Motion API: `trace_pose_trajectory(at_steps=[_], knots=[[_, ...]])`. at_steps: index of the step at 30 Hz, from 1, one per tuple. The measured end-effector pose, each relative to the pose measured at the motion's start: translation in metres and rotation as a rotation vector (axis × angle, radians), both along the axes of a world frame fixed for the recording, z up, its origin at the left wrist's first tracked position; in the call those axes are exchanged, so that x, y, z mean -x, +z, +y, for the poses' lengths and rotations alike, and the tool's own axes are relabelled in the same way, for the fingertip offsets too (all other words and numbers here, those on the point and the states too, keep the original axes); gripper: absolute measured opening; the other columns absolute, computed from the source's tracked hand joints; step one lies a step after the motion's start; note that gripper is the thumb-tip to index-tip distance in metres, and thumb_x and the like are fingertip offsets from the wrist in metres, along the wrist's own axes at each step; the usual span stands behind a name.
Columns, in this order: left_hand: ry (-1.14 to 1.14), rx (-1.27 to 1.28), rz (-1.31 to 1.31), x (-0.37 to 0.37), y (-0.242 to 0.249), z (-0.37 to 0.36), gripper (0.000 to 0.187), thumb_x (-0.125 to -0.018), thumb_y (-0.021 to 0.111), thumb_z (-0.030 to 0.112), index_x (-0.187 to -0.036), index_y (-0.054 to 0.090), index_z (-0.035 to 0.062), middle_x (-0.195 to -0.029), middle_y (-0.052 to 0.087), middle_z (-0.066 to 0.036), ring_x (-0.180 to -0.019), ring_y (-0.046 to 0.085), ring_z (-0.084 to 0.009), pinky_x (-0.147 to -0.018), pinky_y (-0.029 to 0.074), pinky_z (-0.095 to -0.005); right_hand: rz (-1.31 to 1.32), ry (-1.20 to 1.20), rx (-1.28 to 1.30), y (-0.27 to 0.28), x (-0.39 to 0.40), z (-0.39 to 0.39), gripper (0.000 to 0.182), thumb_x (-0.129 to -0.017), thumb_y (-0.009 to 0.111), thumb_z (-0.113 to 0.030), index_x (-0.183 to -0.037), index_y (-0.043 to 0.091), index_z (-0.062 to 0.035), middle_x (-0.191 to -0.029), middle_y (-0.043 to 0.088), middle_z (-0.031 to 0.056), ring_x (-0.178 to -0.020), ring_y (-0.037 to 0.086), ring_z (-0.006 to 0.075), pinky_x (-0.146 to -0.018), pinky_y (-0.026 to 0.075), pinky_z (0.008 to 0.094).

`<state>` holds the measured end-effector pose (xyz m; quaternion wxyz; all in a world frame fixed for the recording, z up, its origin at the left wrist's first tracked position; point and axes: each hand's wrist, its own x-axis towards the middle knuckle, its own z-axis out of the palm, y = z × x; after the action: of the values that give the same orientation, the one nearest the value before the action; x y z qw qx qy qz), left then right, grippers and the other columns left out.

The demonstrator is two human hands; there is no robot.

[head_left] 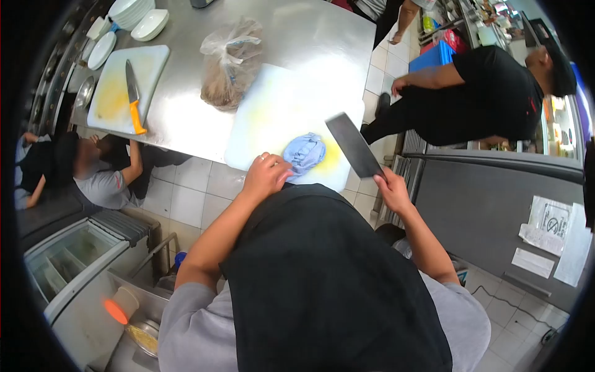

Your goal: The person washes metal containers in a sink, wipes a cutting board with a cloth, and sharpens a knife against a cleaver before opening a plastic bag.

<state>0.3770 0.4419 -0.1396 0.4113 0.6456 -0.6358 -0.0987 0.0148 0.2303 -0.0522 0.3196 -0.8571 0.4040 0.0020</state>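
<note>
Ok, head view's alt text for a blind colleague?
Right hand holds a cleaver by the edge of a board; left hand is at a blue cloth on that board. Farther left are a bag and, on another board, a knife.

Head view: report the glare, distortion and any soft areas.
In the head view, bright glare washes the steel table and fades the far edge of the white cutting board under the blue cloth; in that same view, wide-angle distortion stretches the surroundings inside a rounded black border; there too, the cleaver looks clear, the top-right clutter softer.
</note>
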Motion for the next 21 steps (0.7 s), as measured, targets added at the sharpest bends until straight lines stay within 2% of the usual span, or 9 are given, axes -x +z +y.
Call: trace_pose_trajectory(at_steps=[2,3,5,10,12,17,19,20,21], knots=[[-0.057,-0.012,-0.050,0.005,-0.002,0.001,0.022,-0.079,0.086,0.019,-0.099,0.078,0.0134,-0.095,0.066,-0.002,-0.085,0.062,-0.0254,-0.074,0.049,-0.0388,-0.117,-0.012,0.124,0.025,-0.066,0.024,0.044,-0.100,0.064,-0.016,-0.144,0.058,-0.0208,-0.096,0.070,0.0119,-0.078,0.068,0.0334,-0.070,0.055,0.0449],[-0.096,-0.022,-0.095,0.008,-0.002,0.001,0.022,-0.078,0.086,0.019,-0.098,0.078,0.0136,-0.094,0.066,-0.001,-0.084,0.062,-0.0247,-0.074,0.049,-0.0383,-0.225,0.069,0.210,0.015,-0.088,0.027,0.063,-0.097,0.065,-0.013,-0.155,0.050,-0.0309,-0.099,0.068,0.0091,-0.083,0.068,0.0322,-0.071,0.055,0.0453],[-0.105,-0.037,-0.116,0.016,-0.003,0.001,0.022,-0.078,0.087,0.020,-0.097,0.078,0.0142,-0.094,0.066,-0.001,-0.083,0.062,-0.0242,-0.074,0.050,-0.0381,-0.128,0.175,0.324,0.001,-0.125,0.036,0.064,-0.094,0.063,-0.011,-0.154,0.052,-0.0323,-0.088,0.059,0.0085,-0.074,0.064,0.0318,-0.069,0.055,0.0453],[-0.009,-0.055,-0.155,0.031,-0.014,0.003,0.019,-0.078,0.087,0.022,-0.093,0.077,0.0149,-0.094,0.066,0.000,-0.081,0.063,-0.0228,-0.071,0.050,-0.0379,-0.017,0.387,0.461,-0.040,-0.096,0.047,0.074,-0.081,0.065,-0.006,-0.148,0.060,-0.0369,-0.094,0.059,0.0087,-0.081,0.062,0.0274,-0.071,0.051,0.0401],[0.017,-0.079,-0.200,0.034,-0.017,0.008,0.019,-0.082,0.084,0.024,-0.097,0.076,0.0160,-0.101,0.066,0.001,-0.084,0.063,-0.0227,-0.070,0.050,-0.0380,-0.029,0.396,0.481,-0.052,-0.048,0.043,0.074,-0.080,0.064,-0.004,-0.147,0.061,-0.0355,-0.091,0.058,0.0084,-0.078,0.061,0.0283,-0.069,0.051,0.0403],[0.113,-0.040,-0.162,0.036,-0.004,0.008,0.022,-0.081,0.086,0.024,-0.096,0.073,0.0134,-0.097,0.067,-0.003,-0.083,0.065,-0.0262,-0.071,0.051,-0.0400,0.112,0.350,0.483,-0.025,0.064,0.015,0.068,-0.083,0.065,-0.003,-0.145,0.064,-0.0294,-0.087,0.059,0.0113,-0.074,0.062,0.0310,-0.068,0.052,0.0414],[0.164,-0.002,-0.119,0.034,0.002,0.006,0.023,-0.081,0.086,0.023,-0.096,0.073,0.0117,-0.095,0.068,-0.005,-0.083,0.065,-0.0281,-0.072,0.052,-0.0409,0.010,0.239,0.268,-0.003,0.079,0.009,0.046,-0.095,0.064,-0.009,-0.139,0.065,-0.0203,-0.084,0.059,0.0085,-0.070,0.062,0.0251,-0.064,0.051,0.0384],[0.262,-0.001,-0.038,0.035,0.004,0.008,0.023,-0.080,0.086,0.019,-0.096,0.073,0.0091,-0.093,0.068,-0.007,-0.083,0.065,-0.0293,-0.070,0.051,-0.0403,0.003,0.246,0.257,-0.007,0.081,0.007,0.046,-0.095,0.064,-0.009,-0.139,0.065,-0.0203,-0.084,0.059,0.0085,-0.070,0.062,0.0251,-0.064,0.051,0.0384],[0.357,0.002,0.042,0.035,0.006,0.009,0.023,-0.080,0.086,0.016,-0.096,0.073,0.0065,-0.091,0.069,-0.010,-0.082,0.065,-0.0304,-0.069,0.051,-0.0397,-0.127,0.060,-0.089,-0.012,0.083,0.005,0.032,-0.100,0.062,-0.014,-0.132,0.064,-0.0146,-0.080,0.057,0.0062,-0.065,0.059,0.0206,-0.060,0.049,0.0360]])
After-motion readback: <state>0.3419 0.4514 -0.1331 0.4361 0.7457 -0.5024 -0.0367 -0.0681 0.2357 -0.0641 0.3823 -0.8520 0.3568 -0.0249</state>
